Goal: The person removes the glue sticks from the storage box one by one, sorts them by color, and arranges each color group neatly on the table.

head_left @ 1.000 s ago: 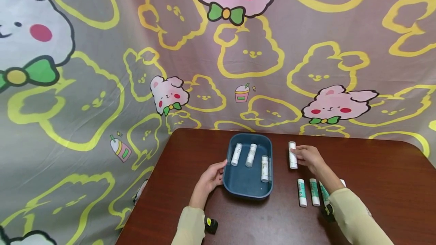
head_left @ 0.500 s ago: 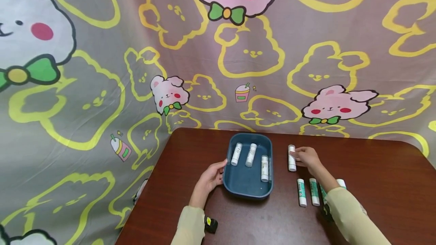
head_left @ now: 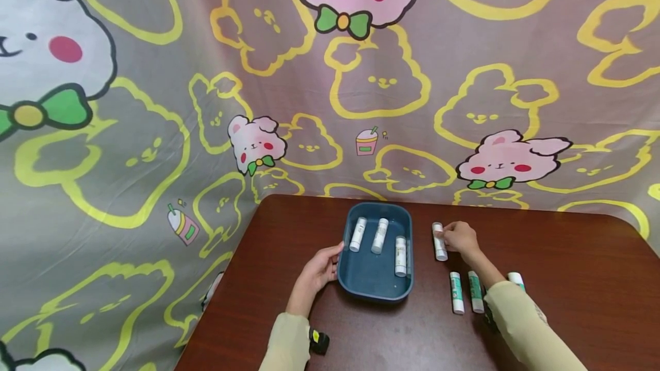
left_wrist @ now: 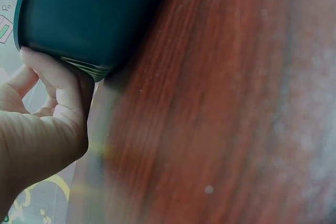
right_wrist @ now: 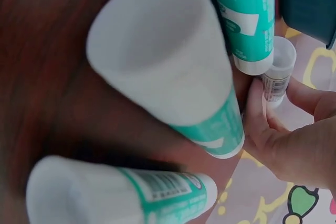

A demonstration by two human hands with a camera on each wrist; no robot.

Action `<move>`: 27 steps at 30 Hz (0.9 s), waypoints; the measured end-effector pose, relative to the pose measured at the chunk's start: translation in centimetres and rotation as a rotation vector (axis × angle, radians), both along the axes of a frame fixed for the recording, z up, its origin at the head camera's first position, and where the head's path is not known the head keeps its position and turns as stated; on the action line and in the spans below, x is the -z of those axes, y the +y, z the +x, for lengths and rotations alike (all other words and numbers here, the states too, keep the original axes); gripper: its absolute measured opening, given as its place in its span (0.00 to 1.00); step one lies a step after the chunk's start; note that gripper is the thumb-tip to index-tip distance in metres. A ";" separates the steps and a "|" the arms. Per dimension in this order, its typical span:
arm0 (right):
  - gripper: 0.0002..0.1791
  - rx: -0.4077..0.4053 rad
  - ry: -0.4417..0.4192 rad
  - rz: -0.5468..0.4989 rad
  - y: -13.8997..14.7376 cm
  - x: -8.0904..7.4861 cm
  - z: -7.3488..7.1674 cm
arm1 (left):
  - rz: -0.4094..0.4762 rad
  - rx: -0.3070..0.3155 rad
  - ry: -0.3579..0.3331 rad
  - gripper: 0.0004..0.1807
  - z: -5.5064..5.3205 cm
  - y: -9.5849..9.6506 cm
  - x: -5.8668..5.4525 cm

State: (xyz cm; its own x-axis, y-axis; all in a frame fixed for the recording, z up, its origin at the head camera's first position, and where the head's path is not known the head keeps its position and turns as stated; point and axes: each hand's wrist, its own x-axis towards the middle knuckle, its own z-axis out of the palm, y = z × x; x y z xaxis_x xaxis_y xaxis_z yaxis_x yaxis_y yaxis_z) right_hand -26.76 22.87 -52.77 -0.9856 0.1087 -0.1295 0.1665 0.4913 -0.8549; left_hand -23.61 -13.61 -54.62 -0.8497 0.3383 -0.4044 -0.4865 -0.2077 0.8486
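Observation:
My left hand holds the left side of a dark blue tray. In the left wrist view, its bent fingers lie against the outer wall of the tray. Inside the tray are three white glue sticks with clear caps. To the right of the tray, my right hand pinches another white glue stick between thumb and fingers, slightly tilted. The right wrist view shows the clear end of this glue stick projecting from the fingertips.
Several green-and-white glue sticks are on the brown table below my right hand, one partly behind the right sleeve. Two of them loom large near the right wrist camera. A cartoon-printed curtain hangs along the table's far edge.
My right hand has shifted slightly left and nearer with the white glue stick, which now leans a little. The left hand and the tray stay in place.

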 end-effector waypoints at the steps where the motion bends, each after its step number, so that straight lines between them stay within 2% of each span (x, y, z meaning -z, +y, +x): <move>1: 0.14 -0.001 0.000 -0.001 0.0 0.1 0.0 | 0.001 0.000 0.000 0.14 0.0 0.0 0.0; 11: 0.15 -0.033 -0.009 0.068 -0.3 -0.2 0.1 | 0.005 -0.002 0.002 0.13 0.0 0.0 0.0; 18: 0.17 -0.008 -0.013 -0.005 -0.3 -0.2 0.4 | 0.000 -0.005 -0.003 0.14 0.0 0.0 -0.2; 23: 0.18 0.010 0.021 -0.008 -0.1 -0.3 0.5 | 0.004 0.001 0.003 0.14 0.1 0.1 -0.1; 27: 0.17 0.054 0.087 0.019 -0.3 -0.6 0.6 | 0.005 0.002 -0.003 0.14 0.1 0.0 0.0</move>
State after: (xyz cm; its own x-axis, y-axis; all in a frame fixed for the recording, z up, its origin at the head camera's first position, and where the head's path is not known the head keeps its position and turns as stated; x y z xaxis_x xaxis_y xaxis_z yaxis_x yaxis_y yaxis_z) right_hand -26.14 22.62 -52.15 -0.9857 0.1632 -0.0408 0.1183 0.5003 -0.8577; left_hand -23.54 -13.61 -54.60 -0.8479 0.3423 -0.4050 -0.4893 -0.2111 0.8462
